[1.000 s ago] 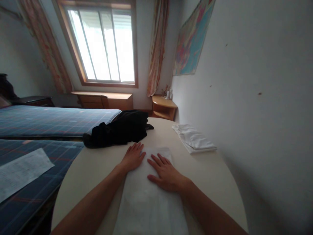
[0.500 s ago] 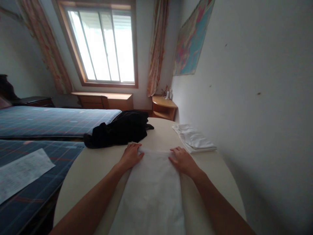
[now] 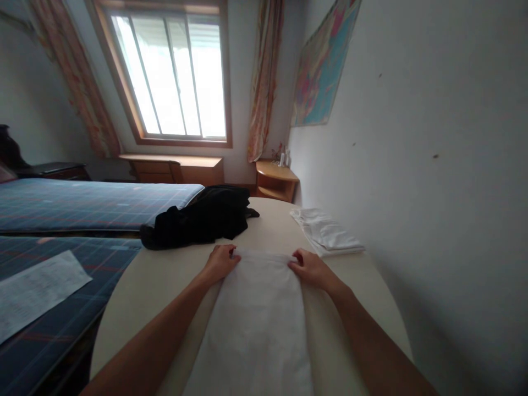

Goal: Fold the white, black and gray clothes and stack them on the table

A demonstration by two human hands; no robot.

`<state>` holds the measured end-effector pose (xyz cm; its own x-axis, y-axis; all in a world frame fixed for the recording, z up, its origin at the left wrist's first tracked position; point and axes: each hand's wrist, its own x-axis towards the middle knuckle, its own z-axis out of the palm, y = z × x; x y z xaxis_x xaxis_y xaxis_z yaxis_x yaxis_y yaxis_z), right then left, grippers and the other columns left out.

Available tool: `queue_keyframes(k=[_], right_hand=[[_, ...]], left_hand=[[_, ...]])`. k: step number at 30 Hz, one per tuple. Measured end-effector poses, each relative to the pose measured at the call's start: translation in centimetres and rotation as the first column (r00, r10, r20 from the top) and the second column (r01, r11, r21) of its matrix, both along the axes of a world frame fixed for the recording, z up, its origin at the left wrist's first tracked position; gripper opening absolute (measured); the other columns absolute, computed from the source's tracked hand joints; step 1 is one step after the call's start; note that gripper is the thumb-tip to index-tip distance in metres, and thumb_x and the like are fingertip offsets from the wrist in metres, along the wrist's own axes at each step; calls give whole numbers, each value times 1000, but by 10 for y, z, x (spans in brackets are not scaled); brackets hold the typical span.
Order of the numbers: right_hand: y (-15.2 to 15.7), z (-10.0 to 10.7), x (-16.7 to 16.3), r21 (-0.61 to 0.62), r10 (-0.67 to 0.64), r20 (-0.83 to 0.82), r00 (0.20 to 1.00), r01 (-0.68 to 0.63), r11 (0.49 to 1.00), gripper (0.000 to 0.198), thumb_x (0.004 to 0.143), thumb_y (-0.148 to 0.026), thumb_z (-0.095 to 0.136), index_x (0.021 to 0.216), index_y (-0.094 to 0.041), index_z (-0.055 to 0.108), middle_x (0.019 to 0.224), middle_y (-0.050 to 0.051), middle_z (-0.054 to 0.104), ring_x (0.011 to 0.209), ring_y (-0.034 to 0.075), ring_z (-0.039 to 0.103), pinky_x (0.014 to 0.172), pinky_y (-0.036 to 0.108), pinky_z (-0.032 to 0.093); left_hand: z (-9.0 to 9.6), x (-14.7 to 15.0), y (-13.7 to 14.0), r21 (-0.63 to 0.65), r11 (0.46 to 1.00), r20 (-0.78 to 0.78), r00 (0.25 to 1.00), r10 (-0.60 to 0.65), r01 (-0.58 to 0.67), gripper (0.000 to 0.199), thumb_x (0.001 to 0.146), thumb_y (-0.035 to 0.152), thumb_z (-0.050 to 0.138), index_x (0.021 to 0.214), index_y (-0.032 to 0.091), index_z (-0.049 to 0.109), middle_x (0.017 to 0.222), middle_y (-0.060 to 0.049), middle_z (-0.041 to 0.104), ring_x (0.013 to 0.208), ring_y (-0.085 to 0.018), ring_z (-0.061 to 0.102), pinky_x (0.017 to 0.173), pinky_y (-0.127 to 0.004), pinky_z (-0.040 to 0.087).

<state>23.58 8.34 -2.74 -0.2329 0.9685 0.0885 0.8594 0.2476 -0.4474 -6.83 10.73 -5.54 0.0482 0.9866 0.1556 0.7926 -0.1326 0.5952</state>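
Note:
A long white piece of cloth [image 3: 258, 319] lies flat on the round cream table [image 3: 132, 308], running from its far edge down to the bottom of the view. It looks like a folded garment, but I cannot tell which kind. At its far left corner my left hand [image 3: 220, 263] pinches the edge between thumb and fingers. My right hand [image 3: 310, 267] grips the far right corner the same way, fingers curled. Just beyond the left hand is a crumpled black garment [image 3: 202, 217]. Past the right hand lies a folded white garment [image 3: 328, 231].
To the left are beds with blue plaid mattresses [image 3: 94, 203], and a printed sheet of paper [image 3: 39, 291] rests on the nearer one. A white wall [image 3: 433, 220] rises close on the right. A desk [image 3: 193, 162] and a corner shelf [image 3: 277, 173] stand beneath the window.
Both hands have gone from fingers laid over the cloth's far corners to curled fingers pinching them. The cloth, black garment and folded white garment stay where they were.

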Motion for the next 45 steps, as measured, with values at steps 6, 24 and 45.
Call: queue_keyframes(k=[6, 24, 45], right_hand=[[-1, 1, 3, -32, 21, 9, 1000, -21, 999, 26, 86, -38, 60, 85, -14, 69, 82, 8, 72, 74, 20, 64, 64, 27, 39], [6, 6, -12, -364, -291, -787, 544, -29, 931, 15, 87, -20, 66, 101, -15, 63, 92, 6, 71, 70, 14, 73, 62, 22, 62], [-62, 72, 11, -108, 40, -620, 784, -135, 985, 44, 77, -46, 73, 112, -18, 70, 104, 8, 74, 90, 22, 70, 83, 34, 56]], left_hand=[[10, 4, -8, 4, 1000, 82, 996, -26, 26, 26, 79, 17, 64, 104, 15, 69, 86, -4, 70, 79, -18, 63, 75, -27, 47], [42, 6, -17, -256, 965, 558, 824, 101, 54, 24, 81, 24, 70, 102, 14, 63, 84, -6, 70, 69, -15, 71, 56, -20, 51], [90, -22, -70, -201, 777, 775, 581, -247, 597, 45, 69, 47, 84, 95, 18, 61, 96, -3, 66, 94, -19, 64, 89, -32, 50]])
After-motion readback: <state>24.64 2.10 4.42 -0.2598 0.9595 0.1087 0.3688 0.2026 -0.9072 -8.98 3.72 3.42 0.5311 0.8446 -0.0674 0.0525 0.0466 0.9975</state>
